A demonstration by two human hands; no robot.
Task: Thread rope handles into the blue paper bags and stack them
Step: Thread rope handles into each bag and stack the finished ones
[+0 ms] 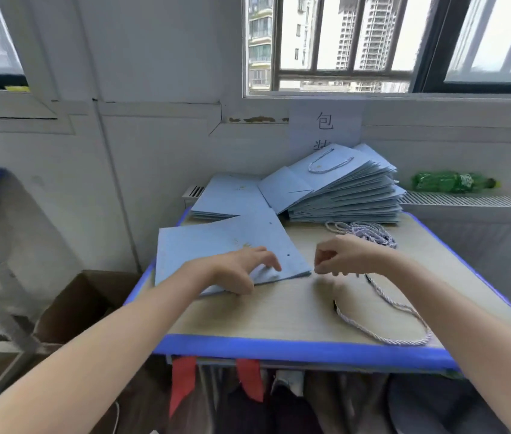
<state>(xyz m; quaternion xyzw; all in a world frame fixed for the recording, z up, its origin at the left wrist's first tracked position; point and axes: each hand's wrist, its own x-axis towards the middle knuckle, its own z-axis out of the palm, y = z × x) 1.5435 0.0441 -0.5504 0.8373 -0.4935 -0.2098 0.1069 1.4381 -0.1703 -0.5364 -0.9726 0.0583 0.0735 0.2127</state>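
A wooden table (279, 317) with a blue taped edge fills the centre and lower middle of the frame, its left corner partly hidden by the left forearm and its right edge cut by the right one; at the upper centre, against the wall, a tall fanned stack of blue bags (344, 192) slumps to the right, the topmost one showing a pale rope handle, and it covers the lower half of a paper sign (326, 123) so only the upper character reads clearly; left of it lies a lower, flat pile of bags (229, 195), its near edge overlapped by the blue bag (216, 249) in the middle of the frame, which lies flat with one punched hole visible near its right edge; the left hand (241, 270) rests on this bag's near right corner, fingers curled over the paper edge and grasping it, though the thumb is hidden beneath; the right hand (341, 256), just right of the bag's corner, is clenched in a pinch, and the rope (385, 321) trailing from under it loops across the lower right of the table, its held end too small to make out; a tangle of spare ropes (366, 231) lies behind that hand; a green bottle (452, 182), blurred, lies at the right on a ledge.
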